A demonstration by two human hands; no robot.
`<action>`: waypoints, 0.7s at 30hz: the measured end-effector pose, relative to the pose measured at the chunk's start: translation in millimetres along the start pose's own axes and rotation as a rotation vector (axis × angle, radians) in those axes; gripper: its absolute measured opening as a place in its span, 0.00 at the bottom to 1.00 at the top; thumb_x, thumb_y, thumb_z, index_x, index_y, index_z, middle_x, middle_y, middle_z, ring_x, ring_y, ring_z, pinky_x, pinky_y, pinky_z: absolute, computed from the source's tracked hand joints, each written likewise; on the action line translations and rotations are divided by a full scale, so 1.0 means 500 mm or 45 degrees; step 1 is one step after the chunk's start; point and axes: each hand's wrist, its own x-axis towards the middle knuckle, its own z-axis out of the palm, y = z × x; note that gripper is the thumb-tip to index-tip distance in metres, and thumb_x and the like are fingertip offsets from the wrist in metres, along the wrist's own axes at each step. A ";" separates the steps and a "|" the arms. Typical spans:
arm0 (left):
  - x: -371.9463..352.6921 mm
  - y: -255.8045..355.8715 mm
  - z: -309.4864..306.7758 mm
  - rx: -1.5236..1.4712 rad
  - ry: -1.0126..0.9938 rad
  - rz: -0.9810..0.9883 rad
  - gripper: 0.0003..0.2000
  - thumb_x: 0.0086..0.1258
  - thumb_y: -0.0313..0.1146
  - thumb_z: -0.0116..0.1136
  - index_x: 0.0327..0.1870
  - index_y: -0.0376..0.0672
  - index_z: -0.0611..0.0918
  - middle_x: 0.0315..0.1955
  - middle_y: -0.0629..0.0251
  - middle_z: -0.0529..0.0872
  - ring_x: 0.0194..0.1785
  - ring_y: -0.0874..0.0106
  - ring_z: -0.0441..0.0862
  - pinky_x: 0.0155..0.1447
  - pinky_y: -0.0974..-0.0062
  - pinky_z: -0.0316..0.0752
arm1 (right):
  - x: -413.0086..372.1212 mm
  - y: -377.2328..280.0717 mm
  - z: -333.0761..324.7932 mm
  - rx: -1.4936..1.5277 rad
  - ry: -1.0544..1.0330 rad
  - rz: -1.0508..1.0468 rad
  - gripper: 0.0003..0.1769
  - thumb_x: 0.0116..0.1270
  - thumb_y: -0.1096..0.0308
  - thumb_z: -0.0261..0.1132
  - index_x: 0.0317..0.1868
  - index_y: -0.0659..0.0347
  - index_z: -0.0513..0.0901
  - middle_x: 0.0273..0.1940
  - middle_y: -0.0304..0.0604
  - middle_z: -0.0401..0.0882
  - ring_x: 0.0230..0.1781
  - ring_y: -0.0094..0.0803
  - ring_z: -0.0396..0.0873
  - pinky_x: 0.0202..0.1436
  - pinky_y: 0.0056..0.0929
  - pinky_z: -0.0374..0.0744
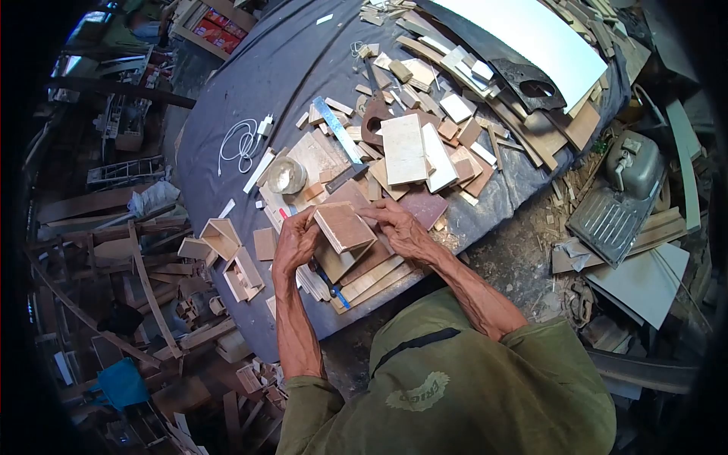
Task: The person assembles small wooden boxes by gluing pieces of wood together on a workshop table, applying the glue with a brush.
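A small wooden box with a reddish-brown panel on top is held up over the near edge of the work table. My left hand grips its left side, the fingers partly hidden behind it. On the opposite side, my right hand has its fingertips closed on the upper right edge. Under the box lie stacked wooden boards and a thin blue tool. Just beyond the left hand stands a round container with pale contents.
A dark cloth covers the table. Wood offcuts, a handsaw, a blue-and-white strip and a white charger cable lie on it. Small open wooden boxes sit left. A metal sink rests on the floor at right.
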 end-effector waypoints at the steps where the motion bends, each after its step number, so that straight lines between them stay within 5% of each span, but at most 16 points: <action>1: 0.003 -0.006 -0.003 0.053 -0.001 -0.005 0.13 0.74 0.27 0.54 0.54 0.35 0.84 0.34 0.72 0.87 0.38 0.83 0.77 0.45 0.81 0.74 | -0.005 -0.005 -0.005 0.000 -0.001 -0.005 0.35 0.60 0.85 0.49 0.64 0.48 0.82 0.54 0.49 0.76 0.52 0.42 0.79 0.58 0.33 0.78; 10: 0.014 0.021 -0.001 -0.024 0.131 0.012 0.14 0.71 0.29 0.54 0.52 0.34 0.84 0.40 0.64 0.90 0.42 0.77 0.83 0.49 0.75 0.78 | -0.037 -0.039 -0.033 -0.111 0.029 0.000 0.32 0.61 0.84 0.53 0.61 0.47 0.85 0.59 0.47 0.74 0.55 0.41 0.80 0.58 0.34 0.80; 15: 0.012 0.029 -0.003 0.171 0.272 0.063 0.14 0.69 0.28 0.54 0.52 0.33 0.84 0.39 0.50 0.90 0.44 0.60 0.88 0.51 0.65 0.80 | -0.046 -0.055 -0.035 -0.085 0.023 0.025 0.25 0.65 0.80 0.56 0.61 0.53 0.84 0.58 0.49 0.75 0.52 0.42 0.82 0.56 0.34 0.80; 21: 0.015 0.016 -0.021 0.478 0.370 -0.090 0.15 0.66 0.30 0.56 0.50 0.33 0.84 0.40 0.38 0.87 0.47 0.42 0.85 0.53 0.53 0.79 | -0.046 -0.051 0.032 -0.483 0.064 0.093 0.21 0.65 0.72 0.59 0.59 0.57 0.82 0.31 0.48 0.83 0.36 0.45 0.85 0.38 0.37 0.81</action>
